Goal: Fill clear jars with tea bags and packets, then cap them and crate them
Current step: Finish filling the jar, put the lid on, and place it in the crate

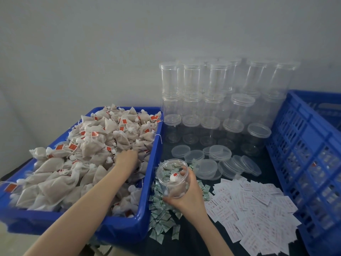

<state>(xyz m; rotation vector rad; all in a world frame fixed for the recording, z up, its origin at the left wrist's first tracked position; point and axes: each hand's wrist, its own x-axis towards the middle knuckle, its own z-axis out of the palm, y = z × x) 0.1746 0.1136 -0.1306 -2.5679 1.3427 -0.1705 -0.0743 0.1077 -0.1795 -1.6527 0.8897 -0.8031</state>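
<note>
Early on: right hand (pixel 186 197) grips a part-filled jar (pixel 172 177), left hand (pixel 127 159) digs among tea bags (pixel 88 145), grasp unclear; empty jars (pixel 212 100) wait

Beige tea bags (pixel 96 145) with red tags heap in a solid blue tub (pixel 129 228), green-and-white packets (pixel 162 218) beside white slips (pixel 258 206) printed pink, and a blue lattice crate (pixel 304 154).
</note>
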